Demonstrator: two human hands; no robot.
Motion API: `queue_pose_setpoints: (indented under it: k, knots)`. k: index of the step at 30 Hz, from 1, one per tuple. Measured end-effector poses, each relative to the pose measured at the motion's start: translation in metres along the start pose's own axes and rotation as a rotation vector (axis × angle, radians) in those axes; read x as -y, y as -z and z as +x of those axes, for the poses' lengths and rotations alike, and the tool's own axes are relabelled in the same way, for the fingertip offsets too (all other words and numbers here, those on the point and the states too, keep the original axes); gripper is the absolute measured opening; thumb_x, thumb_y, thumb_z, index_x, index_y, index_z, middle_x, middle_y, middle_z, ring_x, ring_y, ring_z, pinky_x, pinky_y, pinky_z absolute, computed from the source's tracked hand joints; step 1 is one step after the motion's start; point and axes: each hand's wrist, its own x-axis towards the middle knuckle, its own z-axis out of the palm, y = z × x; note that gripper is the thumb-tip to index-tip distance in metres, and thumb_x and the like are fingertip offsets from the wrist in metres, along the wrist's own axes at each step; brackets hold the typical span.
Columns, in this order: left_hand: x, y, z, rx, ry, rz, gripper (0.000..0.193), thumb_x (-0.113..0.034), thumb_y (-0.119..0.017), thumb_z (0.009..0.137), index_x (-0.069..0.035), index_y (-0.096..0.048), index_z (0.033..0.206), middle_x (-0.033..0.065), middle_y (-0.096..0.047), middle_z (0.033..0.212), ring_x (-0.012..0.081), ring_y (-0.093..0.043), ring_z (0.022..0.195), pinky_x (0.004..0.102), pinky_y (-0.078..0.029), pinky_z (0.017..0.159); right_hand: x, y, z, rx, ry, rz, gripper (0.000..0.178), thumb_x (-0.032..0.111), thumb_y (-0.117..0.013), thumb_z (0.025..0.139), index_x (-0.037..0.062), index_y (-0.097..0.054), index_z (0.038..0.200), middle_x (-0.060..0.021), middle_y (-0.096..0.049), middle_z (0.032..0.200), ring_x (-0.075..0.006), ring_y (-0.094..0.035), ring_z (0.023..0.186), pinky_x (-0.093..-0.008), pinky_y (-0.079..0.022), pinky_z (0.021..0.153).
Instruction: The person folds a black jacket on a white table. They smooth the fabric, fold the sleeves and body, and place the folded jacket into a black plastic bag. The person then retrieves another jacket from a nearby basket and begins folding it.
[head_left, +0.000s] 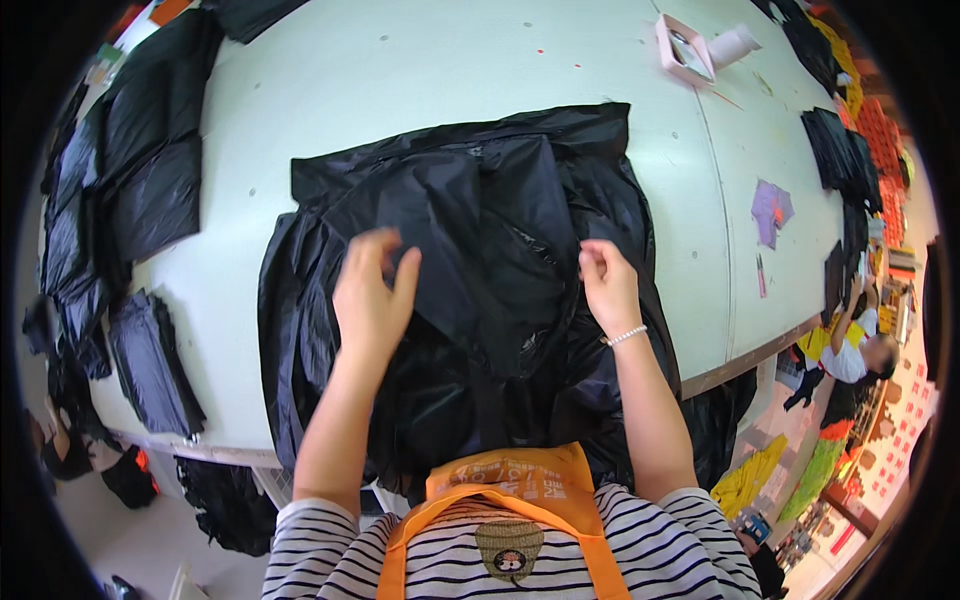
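Observation:
A black garment (455, 260) of thin, shiny cloth lies spread in front of me, its wide straight edge turned to the far side. Over its left part hovers my left hand (375, 295), slightly blurred, thumb and fingers apart and nothing held. My right hand (610, 287), with a beaded bracelet at the wrist, is over the right part of the cloth. Its fingertips are curled together against the thumb; whether a bit of cloth is pinched there I cannot make out. The near folds of the garment hang toward my orange apron (510, 470).
The pale table (330, 75) carries black garment stacks (150, 150) and a folded dark pile (155, 365) at left. A pink tray (685, 50), a white roll (733, 46), a purple scrap (770, 212) and a pink-handled tool (761, 275) lie at right. Another person (860, 355) is beyond.

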Motion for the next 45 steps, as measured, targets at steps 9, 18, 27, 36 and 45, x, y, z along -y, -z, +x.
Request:
queue_pose_setpoints:
  k: [9, 18, 27, 36, 45]
  knots:
    - [0.033, -0.069, -0.127, 0.298, 0.633, -0.789, 0.032, -0.032, -0.059, 0.093, 0.0, -0.055, 0.088, 0.0044, -0.061, 0.075, 0.0099, -0.057, 0.068, 0.0247, -0.046, 0.062, 0.001, -0.013, -0.021, 0.522, -0.562, 0.931, 0.02, 0.027, -0.058, 0.093, 0.0113, -0.061, 0.083, 0.0037, -0.061, 0.075, -0.0071, -0.056, 0.063, -0.0208, -0.043, 0.059]
    - [-0.02, -0.02, -0.105, -0.068, 0.784, -1.467, 0.024, -0.011, -0.052, 0.095, 0.001, -0.055, 0.116, 0.0103, -0.064, 0.113, 0.0204, -0.063, 0.101, 0.034, -0.052, 0.086, 0.051, 0.003, 0.001, 0.474, -0.62, 1.591, 0.042, 0.029, -0.057, 0.092, -0.0011, -0.055, 0.122, -0.0107, -0.06, 0.122, -0.0276, -0.056, 0.111, -0.0409, -0.042, 0.099]
    - [-0.018, -0.024, -0.108, -0.102, 0.794, -1.394, 0.022, -0.013, -0.051, 0.096, -0.002, -0.052, 0.114, 0.0092, -0.063, 0.109, 0.0192, -0.064, 0.096, 0.0363, -0.056, 0.077, -0.004, 0.029, 0.025, -0.222, 0.192, -0.158, 0.058, 0.011, -0.065, 0.082, -0.0058, -0.04, 0.131, -0.0232, -0.049, 0.129, -0.0371, -0.048, 0.119, -0.0409, -0.036, 0.103]
    - [-0.03, -0.033, -0.122, 0.043, 0.987, -1.311, 0.023, -0.022, -0.055, 0.094, -0.002, -0.056, 0.107, 0.0083, -0.066, 0.101, 0.022, -0.065, 0.093, 0.0399, -0.055, 0.076, 0.103, 0.017, -0.027, 0.656, 0.253, -0.041, 0.023, 0.02, -0.061, 0.086, -0.0006, -0.063, 0.078, -0.0174, -0.062, 0.067, -0.0297, -0.063, 0.062, -0.0376, -0.049, 0.06]
    - [-0.072, -0.005, -0.072, -0.012, 0.63, -1.466, 0.021, -0.018, -0.052, 0.097, 0.001, -0.056, 0.105, 0.0102, -0.064, 0.103, 0.0204, -0.064, 0.093, 0.0342, -0.051, 0.083, 0.064, -0.123, 0.018, 1.66, 0.261, -0.362, 0.04, 0.027, -0.046, 0.092, -0.0035, -0.065, 0.109, -0.0173, -0.065, 0.108, -0.0295, -0.061, 0.101, -0.0361, -0.044, 0.087]
